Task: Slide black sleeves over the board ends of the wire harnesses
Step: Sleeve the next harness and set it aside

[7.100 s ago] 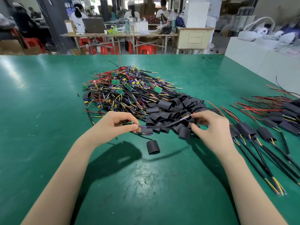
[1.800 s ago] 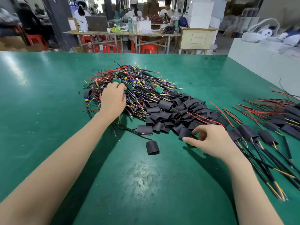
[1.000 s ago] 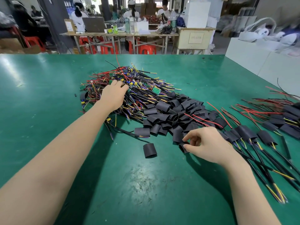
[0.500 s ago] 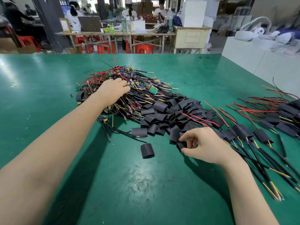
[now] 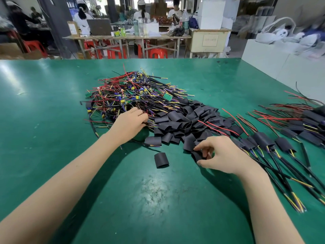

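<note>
A tangled pile of wire harnesses (image 5: 133, 97) with small green boards lies at the table's middle. A heap of flat black sleeves (image 5: 184, 122) lies against its right side. My left hand (image 5: 130, 124) has its fingers curled into the near edge of the harness pile, around wires. My right hand (image 5: 221, 155) pinches one black sleeve (image 5: 197, 155) at the heap's near edge, between thumb and fingers. One loose sleeve (image 5: 161, 160) lies alone on the green table (image 5: 52, 138) between my hands.
A row of harnesses with sleeves on them (image 5: 274, 147) is laid out at the right, wires trailing toward the near edge. White boxes (image 5: 281, 62) border the far right. Other tables, red stools and people are beyond the far edge.
My left hand pulled back from the pile's top to its near edge, toward me. My right hand closed thumb and fingers on a sleeve at the heap's near edge.
</note>
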The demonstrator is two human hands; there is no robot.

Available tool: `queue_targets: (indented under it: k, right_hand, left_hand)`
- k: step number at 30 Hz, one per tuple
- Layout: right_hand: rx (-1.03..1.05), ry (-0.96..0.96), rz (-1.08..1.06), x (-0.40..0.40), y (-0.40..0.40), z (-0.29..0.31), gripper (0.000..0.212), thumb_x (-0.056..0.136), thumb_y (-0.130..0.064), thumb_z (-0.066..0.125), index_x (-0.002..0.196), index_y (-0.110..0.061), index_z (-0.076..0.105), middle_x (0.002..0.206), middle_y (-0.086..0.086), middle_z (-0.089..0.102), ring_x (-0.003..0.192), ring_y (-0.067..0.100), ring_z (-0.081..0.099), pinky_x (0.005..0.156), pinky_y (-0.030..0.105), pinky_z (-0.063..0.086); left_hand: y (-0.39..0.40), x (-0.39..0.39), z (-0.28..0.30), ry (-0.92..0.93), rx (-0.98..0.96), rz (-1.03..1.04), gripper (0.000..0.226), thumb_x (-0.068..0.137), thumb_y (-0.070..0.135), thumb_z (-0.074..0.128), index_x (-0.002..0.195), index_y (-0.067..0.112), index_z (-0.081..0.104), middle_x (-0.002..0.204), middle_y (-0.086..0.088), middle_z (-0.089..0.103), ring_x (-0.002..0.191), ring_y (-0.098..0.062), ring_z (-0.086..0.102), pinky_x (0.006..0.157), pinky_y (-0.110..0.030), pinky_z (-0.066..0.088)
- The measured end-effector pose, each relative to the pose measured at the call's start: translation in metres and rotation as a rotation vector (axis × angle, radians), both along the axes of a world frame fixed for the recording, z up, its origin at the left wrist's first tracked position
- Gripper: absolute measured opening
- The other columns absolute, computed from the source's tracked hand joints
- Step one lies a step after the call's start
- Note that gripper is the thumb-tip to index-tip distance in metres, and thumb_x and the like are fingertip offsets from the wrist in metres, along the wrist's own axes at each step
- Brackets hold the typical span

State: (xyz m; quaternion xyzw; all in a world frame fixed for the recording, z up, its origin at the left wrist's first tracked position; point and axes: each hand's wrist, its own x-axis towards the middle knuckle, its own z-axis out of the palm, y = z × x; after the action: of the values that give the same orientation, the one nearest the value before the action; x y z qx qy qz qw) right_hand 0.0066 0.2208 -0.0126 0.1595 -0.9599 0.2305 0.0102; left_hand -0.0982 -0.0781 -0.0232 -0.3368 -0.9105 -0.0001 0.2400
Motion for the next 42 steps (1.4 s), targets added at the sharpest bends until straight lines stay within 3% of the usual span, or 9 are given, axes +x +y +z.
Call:
queue_targets:
  k: [4,9,15,20,27,30,32,38,42]
  right_hand:
    - [0.012,0.022,-0.024,-0.001,-0.001,0.0,0.022,0.067,-0.034,0.076,0.088,-0.029,0.073,0.069,-0.013,0.06,0.068,0.005,0.057,0.069,0.032,0.051]
    - [0.003,0.042,-0.044,-0.001,0.002,0.001,0.017,0.067,-0.043,0.076,0.079,-0.035,0.067,0.07,-0.015,0.057,0.069,0.001,0.054,0.069,0.033,0.051]
    - [0.017,-0.025,-0.02,-0.003,0.003,-0.001,0.028,0.064,-0.042,0.082,0.087,-0.029,0.071,0.078,-0.011,0.058,0.069,0.007,0.058,0.069,0.032,0.051]
    - [-0.012,0.005,-0.009,-0.004,0.003,-0.004,0.021,0.064,-0.037,0.081,0.082,-0.029,0.072,0.082,-0.009,0.059,0.068,0.008,0.061,0.07,0.033,0.052]
    - [-0.07,0.086,-0.046,-0.004,0.005,-0.001,0.018,0.064,-0.039,0.083,0.074,-0.029,0.07,0.074,-0.01,0.062,0.065,0.003,0.06,0.07,0.029,0.051]
    - [-0.092,0.12,-0.048,-0.003,0.003,0.001,0.018,0.066,-0.039,0.083,0.074,-0.03,0.069,0.076,-0.011,0.063,0.065,0.004,0.06,0.068,0.028,0.051]
    - [-0.129,0.141,-0.045,-0.003,0.001,0.002,0.019,0.066,-0.036,0.083,0.073,-0.032,0.065,0.078,-0.012,0.063,0.064,0.004,0.062,0.067,0.024,0.05]
    - [-0.232,0.253,-0.044,-0.001,-0.004,0.002,0.018,0.069,-0.022,0.083,0.078,-0.024,0.067,0.074,-0.015,0.067,0.067,0.003,0.062,0.068,0.014,0.048]
    - [-0.292,0.354,-0.074,-0.001,-0.008,0.001,0.025,0.067,-0.013,0.083,0.088,-0.019,0.07,0.077,-0.017,0.066,0.072,0.0,0.063,0.071,0.006,0.044]
  left_hand:
    - [-0.011,-0.011,0.016,-0.057,0.152,0.044,0.022,0.088,-0.002,0.056,0.107,0.004,0.065,0.103,-0.011,0.064,0.103,-0.031,0.055,0.085,-0.045,0.05]
    - [-0.043,-0.032,0.038,-0.051,0.055,0.347,0.049,0.079,-0.018,0.051,0.123,0.003,0.059,0.123,-0.017,0.057,0.116,-0.035,0.045,0.09,-0.048,0.046]
    - [-0.058,-0.027,0.041,-0.049,0.01,0.393,0.029,0.086,0.0,0.065,0.114,0.005,0.061,0.114,-0.016,0.056,0.112,-0.033,0.047,0.076,-0.046,0.048]
    - [-0.059,-0.025,0.052,-0.003,0.023,0.318,0.024,0.078,0.009,0.078,0.092,0.003,0.059,0.107,-0.017,0.063,0.105,-0.036,0.053,0.081,-0.046,0.045]
    - [-0.073,0.004,0.057,-0.321,0.314,0.275,0.035,0.083,0.018,0.076,0.11,0.011,0.055,0.088,-0.001,0.064,0.086,-0.024,0.059,0.083,-0.036,0.047]
    - [-0.077,0.021,0.044,-0.36,0.338,0.301,0.01,0.089,0.022,0.07,0.097,0.017,0.069,0.092,0.0,0.067,0.088,-0.023,0.06,0.083,-0.033,0.044]
    - [-0.083,0.03,0.034,-0.459,0.496,0.319,0.006,0.09,0.024,0.068,0.085,0.023,0.071,0.084,0.002,0.069,0.081,-0.018,0.06,0.08,-0.033,0.046]
    - [-0.077,0.051,0.018,-0.601,1.417,0.112,0.036,0.095,0.002,0.056,0.073,0.023,0.076,0.064,0.004,0.067,0.063,-0.009,0.063,0.067,-0.023,0.057]
    - [-0.062,0.054,0.029,-0.685,1.787,-0.082,0.022,0.096,0.004,0.048,0.083,0.008,0.065,0.067,0.001,0.065,0.063,-0.013,0.063,0.067,-0.023,0.056]
